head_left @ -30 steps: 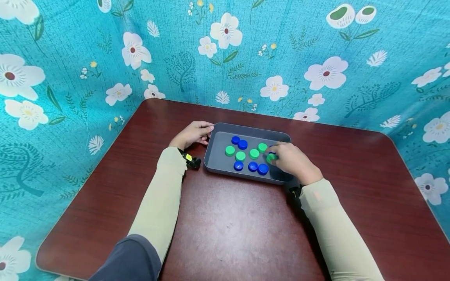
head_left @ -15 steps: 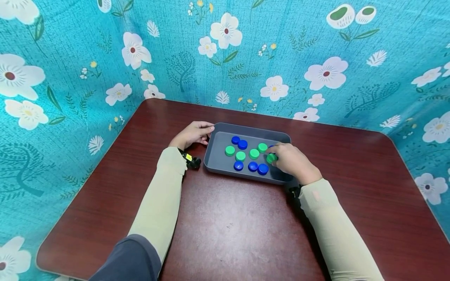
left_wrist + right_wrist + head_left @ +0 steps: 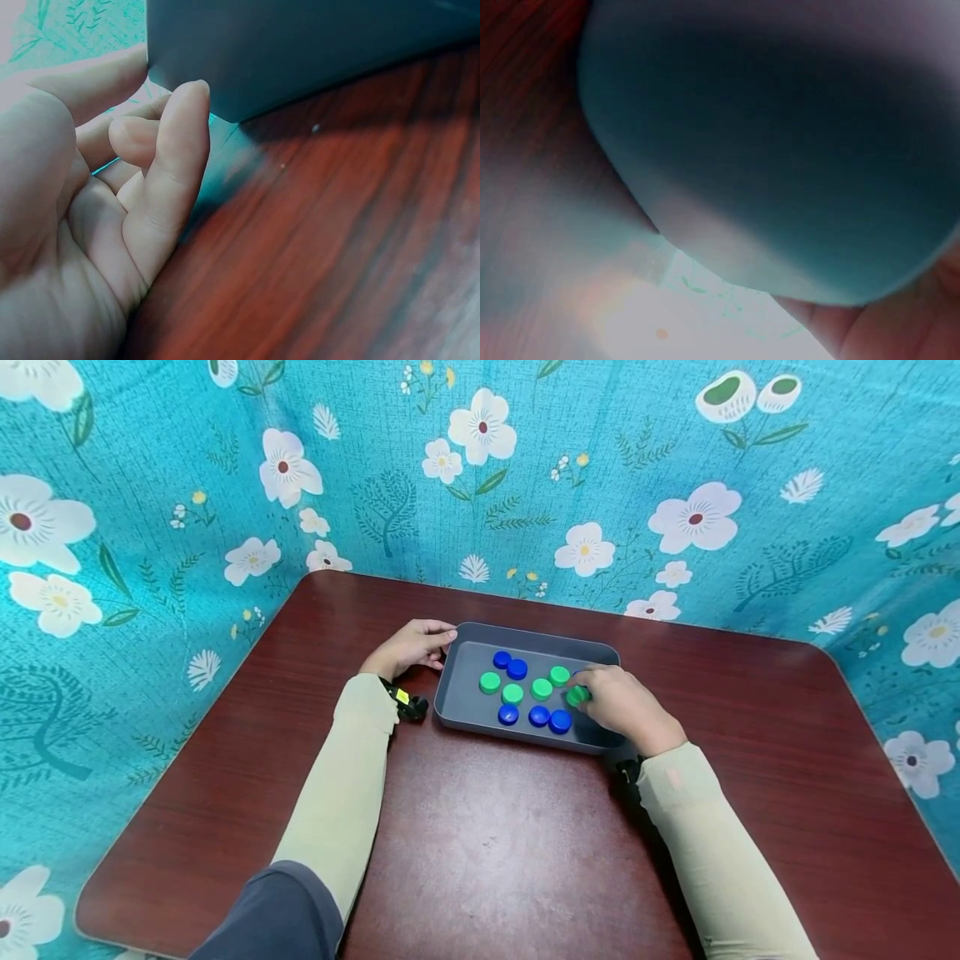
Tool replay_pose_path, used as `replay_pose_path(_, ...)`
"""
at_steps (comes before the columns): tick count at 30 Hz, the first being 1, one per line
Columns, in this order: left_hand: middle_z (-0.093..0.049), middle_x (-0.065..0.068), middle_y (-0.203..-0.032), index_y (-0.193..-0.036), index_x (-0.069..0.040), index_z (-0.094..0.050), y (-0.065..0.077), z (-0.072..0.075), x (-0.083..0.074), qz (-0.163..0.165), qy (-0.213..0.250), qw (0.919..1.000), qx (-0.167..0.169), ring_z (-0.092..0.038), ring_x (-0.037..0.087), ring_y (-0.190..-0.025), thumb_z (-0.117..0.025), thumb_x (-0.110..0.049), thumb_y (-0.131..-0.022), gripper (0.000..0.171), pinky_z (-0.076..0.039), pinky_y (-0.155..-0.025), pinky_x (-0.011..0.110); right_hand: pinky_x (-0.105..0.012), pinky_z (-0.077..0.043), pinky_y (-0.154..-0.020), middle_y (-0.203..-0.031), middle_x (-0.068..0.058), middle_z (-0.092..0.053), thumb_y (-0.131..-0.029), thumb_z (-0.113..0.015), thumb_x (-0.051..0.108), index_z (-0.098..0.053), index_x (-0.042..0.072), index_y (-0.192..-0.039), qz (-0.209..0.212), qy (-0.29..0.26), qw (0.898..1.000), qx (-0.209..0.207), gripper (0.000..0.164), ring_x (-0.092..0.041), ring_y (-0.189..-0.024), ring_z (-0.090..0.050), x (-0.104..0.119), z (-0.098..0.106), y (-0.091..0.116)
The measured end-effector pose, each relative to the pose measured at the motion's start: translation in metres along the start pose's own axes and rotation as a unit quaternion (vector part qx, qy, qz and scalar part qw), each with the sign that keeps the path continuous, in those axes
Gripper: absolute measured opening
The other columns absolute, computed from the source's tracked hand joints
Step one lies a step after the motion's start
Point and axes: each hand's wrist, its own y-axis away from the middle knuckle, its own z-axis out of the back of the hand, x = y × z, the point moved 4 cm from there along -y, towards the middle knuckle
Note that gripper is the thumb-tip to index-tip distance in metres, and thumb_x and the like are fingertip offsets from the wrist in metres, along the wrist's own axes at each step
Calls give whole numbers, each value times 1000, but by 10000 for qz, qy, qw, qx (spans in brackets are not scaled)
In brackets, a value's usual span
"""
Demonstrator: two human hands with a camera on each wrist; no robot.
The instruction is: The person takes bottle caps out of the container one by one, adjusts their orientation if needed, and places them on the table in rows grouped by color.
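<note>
A dark grey rectangular tray point(image 3: 480, 728) lies on the table, with several blue and green bottle caps inside. My left hand point(image 3: 411, 647) grips its far left corner; in the left wrist view the curled fingers point(image 3: 176, 142) lie against the tray's outer wall point(image 3: 315, 52). Over the tray's right part, my right hand point(image 3: 621, 700) pinches a green bottle cap point(image 3: 576, 696), which looks slightly tilted. The fingers partly cover a blue cap just behind. In the right wrist view the tray wall point(image 3: 765, 150) fills most of the picture and hides the fingertips.
Other green caps point(image 3: 542, 689) sit mid-tray. A pair of blue caps point(image 3: 517, 669) is at the back left, and more blue caps point(image 3: 560, 722) line the front. The reddish-brown table point(image 3: 480, 843) is bordered by a flowered turquoise cloth point(image 3: 525, 485).
The green cap at my right fingertips has shifted slightly and tilted. My left hand, the tray and the other caps stay where they were.
</note>
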Motion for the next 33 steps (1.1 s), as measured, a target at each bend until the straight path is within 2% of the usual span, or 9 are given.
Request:
replay_pose_path(7,-60,14,-92,-130,-11,-61,2,1,-2,-60,-6,10000,-26,-48,15,-58,-60,-28,-99,36,-59,-67,33,-54,-47,-94,-123,-15,-62,-90,-69,12,-67,5,-122,88,-175,9996,-183,33,-35,-114,-55,12,6,2)
replay_pose_path(17,-59,13,-90,-131,-10,-61,-1,2,1,-12,76,10000,16,-49,16,-58,-61,-27,-98,37,-59,-69,35,-52,-50,-92,-124,-16,-60,-90,-68,16,-66,4,-124,378,-104,9980,-486,36,-33,-113,-57,32,11,6)
replay_pose_path(26,-57,13,-88,-131,-10,-60,0,2,0,-20,14,10000,0,-52,16,-60,-62,-28,-98,38,-59,-69,36,-47,-52,-90,-115,-11,-62,-90,-68,16,-68,4,-119,1128,-175,9890,-942,31,-27,-106,-59,60,11,10)
replay_pose_path(33,-59,14,-90,-130,-10,-61,-1,3,2,-64,55,10000,23,-49,16,-58,-61,-26,-99,36,-59,-69,35,-40,-55,-80,-113,-7,-62,-88,-72,14,-69,6,-120,1433,-196,9832,-1113,33,-22,-99,-62,76,3,11)
